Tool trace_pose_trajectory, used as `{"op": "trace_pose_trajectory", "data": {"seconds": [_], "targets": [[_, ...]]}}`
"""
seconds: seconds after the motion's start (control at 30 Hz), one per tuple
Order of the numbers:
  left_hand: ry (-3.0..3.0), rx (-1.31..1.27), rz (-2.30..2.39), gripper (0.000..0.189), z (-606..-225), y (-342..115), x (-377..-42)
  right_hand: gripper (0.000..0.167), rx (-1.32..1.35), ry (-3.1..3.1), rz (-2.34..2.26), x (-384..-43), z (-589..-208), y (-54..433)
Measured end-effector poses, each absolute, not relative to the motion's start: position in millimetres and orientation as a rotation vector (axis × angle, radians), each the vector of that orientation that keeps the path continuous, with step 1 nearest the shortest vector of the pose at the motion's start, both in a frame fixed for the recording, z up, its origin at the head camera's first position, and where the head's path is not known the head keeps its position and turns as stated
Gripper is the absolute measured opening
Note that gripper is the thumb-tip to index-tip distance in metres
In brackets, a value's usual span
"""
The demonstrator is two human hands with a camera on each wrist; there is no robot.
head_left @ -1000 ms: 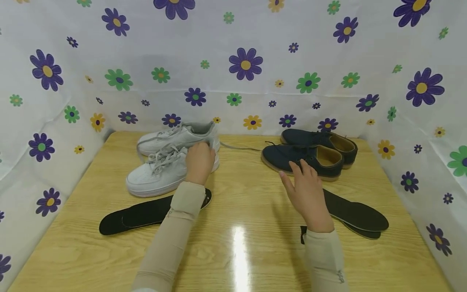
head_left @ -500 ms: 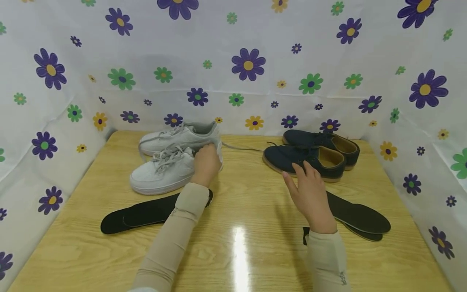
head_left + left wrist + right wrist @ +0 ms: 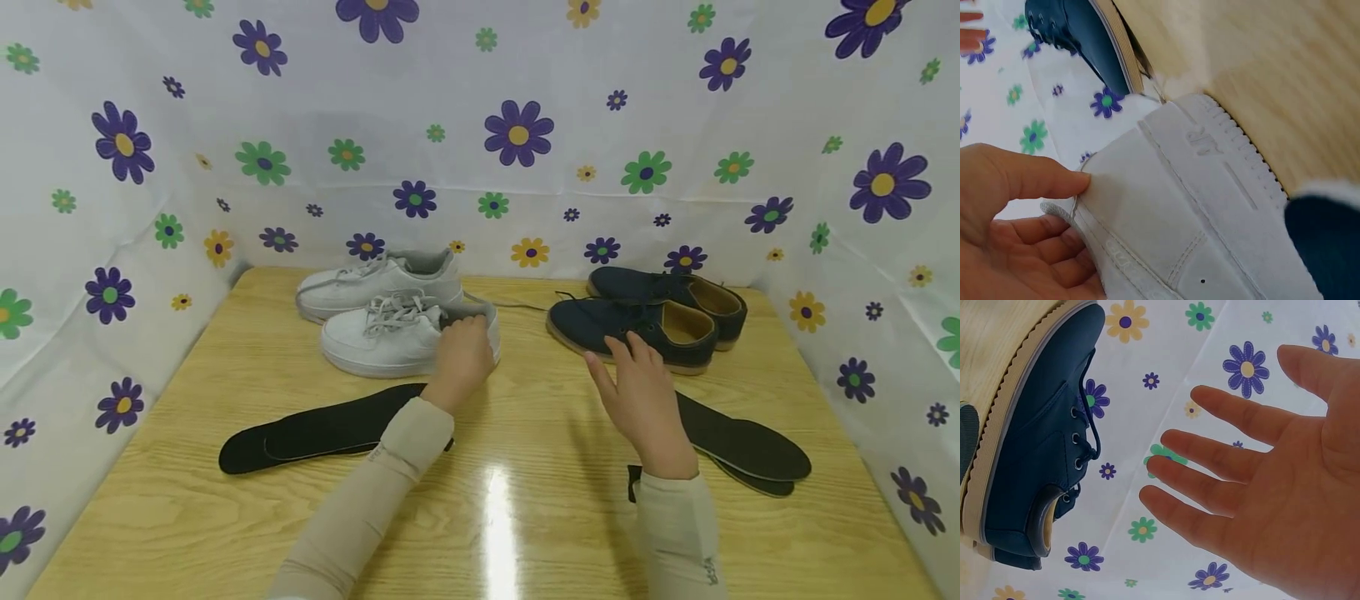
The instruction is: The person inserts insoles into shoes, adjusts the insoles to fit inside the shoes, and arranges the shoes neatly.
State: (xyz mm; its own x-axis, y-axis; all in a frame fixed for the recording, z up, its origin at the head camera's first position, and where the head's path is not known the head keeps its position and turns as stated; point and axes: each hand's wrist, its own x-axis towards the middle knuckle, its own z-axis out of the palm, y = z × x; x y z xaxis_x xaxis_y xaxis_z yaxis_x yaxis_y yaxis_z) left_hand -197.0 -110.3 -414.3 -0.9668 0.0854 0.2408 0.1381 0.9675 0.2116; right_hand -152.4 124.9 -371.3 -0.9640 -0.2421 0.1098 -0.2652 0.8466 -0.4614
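With thumb outside and fingers inside the collar, my left hand (image 3: 462, 360) pinches the heel-side edge of the nearer white sneaker (image 3: 378, 343); the left wrist view shows the thumb (image 3: 1054, 178) pressed on its outer side. The sneaker's toe points left, its laces loose on top. A second white sneaker (image 3: 341, 287) stands behind it. My right hand (image 3: 641, 404) hovers with fingers spread and holds nothing, near the closer navy shoe (image 3: 600, 327). In the right wrist view the fingers are apart from that navy shoe (image 3: 1041, 437). Behind it sits the other navy shoe (image 3: 637, 283).
Black insoles (image 3: 322, 429) lie stacked in front of the sneakers, partly under my left forearm. Another stack of dark insoles (image 3: 757, 450) lies at the right. A grey lace (image 3: 510, 305) trails between the pairs. Flowered cloth (image 3: 450, 108) walls the back and sides of the wooden table (image 3: 187, 533).
My left hand has moved the nearer white sneaker to the right and back, closer to its mate. The right hand keeps its pose; the whole view has shifted slightly.
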Motion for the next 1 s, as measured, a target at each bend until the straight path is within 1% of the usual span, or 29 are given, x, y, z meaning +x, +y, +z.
{"op": "trace_pose_trajectory", "data": {"seconds": [0.1,0.3,0.73,0.8,0.83,1.0], "targets": [[-2.896,-0.244,-0.335,0.010,-416,-103,-191,0.055,0.412,-2.974,0.758,-152,-371,125],[-2.925,-0.437,-0.361,0.019,-414,-94,-180,0.055,0.415,-2.972,0.757,-151,-371,125],[-2.880,-0.976,-0.493,0.006,-408,-90,-149,0.057,0.398,-2.989,0.734,-152,-371,127],[-2.870,-1.016,-0.472,0.009,-409,-91,-142,0.057,0.399,-2.987,0.736,-151,-371,127],[-2.858,-1.018,-0.450,0.013,-412,-92,-138,0.057,0.401,-2.985,0.740,-151,-371,127],[-2.764,-0.935,-0.345,0.034,-424,-98,-117,0.057,0.409,-2.979,0.754,-150,-370,127]]}}
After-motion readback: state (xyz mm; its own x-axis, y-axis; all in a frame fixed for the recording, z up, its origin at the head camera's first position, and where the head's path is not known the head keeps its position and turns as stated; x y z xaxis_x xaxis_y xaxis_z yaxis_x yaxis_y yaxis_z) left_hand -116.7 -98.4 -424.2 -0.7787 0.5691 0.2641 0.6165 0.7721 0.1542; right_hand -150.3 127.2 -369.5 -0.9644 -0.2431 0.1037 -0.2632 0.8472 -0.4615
